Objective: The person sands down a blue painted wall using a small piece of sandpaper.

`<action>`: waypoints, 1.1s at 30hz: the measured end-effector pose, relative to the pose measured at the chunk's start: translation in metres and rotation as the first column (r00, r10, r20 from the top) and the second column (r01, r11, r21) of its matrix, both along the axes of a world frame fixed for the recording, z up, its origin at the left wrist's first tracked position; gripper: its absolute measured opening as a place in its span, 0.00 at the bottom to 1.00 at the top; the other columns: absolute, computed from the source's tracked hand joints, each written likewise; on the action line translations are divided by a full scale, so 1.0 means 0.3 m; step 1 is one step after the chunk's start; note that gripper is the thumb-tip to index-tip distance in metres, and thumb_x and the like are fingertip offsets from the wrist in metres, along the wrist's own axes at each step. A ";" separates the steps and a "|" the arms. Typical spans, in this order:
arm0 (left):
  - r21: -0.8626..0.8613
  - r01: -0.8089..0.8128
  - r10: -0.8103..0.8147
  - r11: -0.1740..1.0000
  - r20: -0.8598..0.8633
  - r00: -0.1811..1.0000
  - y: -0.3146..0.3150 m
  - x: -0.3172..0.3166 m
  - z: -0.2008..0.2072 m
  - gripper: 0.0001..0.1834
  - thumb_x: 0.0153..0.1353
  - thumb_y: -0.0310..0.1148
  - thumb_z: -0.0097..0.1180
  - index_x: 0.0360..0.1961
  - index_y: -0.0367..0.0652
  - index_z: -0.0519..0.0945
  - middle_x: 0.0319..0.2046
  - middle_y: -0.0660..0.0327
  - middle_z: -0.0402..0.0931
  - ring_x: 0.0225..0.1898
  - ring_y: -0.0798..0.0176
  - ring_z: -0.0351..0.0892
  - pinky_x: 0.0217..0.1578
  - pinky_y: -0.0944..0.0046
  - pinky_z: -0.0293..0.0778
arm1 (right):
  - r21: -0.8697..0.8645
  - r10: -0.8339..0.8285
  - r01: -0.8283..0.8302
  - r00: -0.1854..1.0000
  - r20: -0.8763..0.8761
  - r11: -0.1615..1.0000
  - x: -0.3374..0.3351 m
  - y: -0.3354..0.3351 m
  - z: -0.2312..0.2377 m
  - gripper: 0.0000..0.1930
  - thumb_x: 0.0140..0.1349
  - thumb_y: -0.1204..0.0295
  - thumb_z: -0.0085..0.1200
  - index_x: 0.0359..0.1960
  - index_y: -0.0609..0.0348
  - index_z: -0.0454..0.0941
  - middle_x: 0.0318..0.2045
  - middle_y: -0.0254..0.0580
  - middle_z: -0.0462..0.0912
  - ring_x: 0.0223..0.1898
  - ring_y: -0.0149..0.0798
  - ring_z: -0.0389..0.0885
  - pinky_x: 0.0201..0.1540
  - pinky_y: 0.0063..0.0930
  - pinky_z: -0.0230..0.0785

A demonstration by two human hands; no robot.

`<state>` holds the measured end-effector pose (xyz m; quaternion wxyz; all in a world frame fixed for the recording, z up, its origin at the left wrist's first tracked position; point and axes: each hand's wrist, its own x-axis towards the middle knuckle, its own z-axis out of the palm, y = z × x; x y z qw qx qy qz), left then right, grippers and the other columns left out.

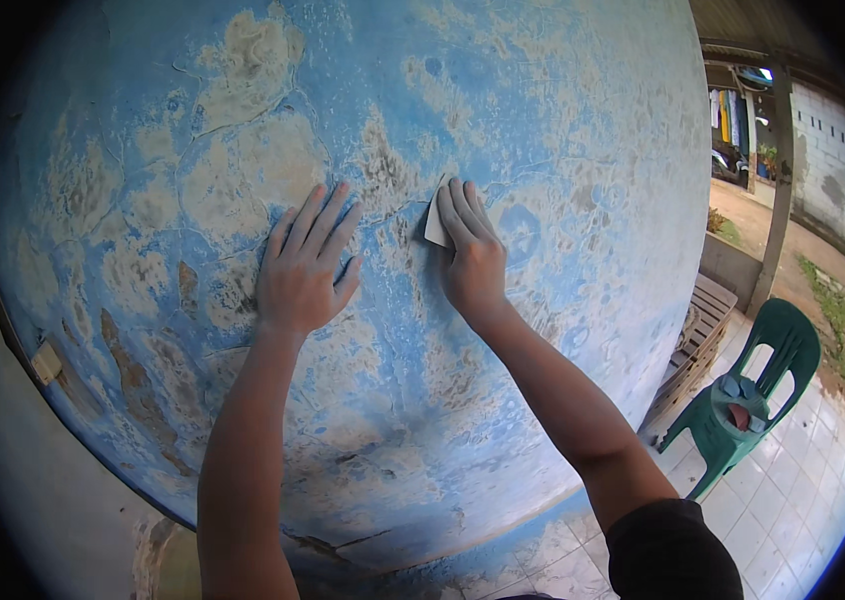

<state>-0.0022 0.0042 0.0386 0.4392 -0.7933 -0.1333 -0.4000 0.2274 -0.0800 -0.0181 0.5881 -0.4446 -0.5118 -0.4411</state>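
Before me stands a wall with worn blue paint, pale bare patches, cracks and flaking plaster. My left hand lies flat against it, fingers spread, holding nothing. To its right, my right hand presses a small pale sheet, like a piece of sandpaper, against the paint. Its fingers lie together over the sheet, and one edge sticks out on the left. The sheet's face toward the wall is hidden.
At the right a green plastic chair stands on white floor tiles, with a container on its seat. Wooden slatted crates stand by the wall's right edge. Beyond are a post and a grey block wall.
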 end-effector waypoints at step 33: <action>0.084 0.017 -0.033 0.996 0.190 0.981 0.028 -0.027 -0.032 0.26 0.74 0.40 0.53 0.71 0.49 0.77 0.76 0.63 0.70 0.77 0.58 0.65 0.73 0.51 0.58 | 0.096 0.003 0.017 0.979 -0.204 0.995 0.098 0.028 -0.029 0.25 0.65 0.87 0.53 0.63 0.60 0.82 0.66 0.53 0.81 0.73 0.55 0.73 0.71 0.48 0.73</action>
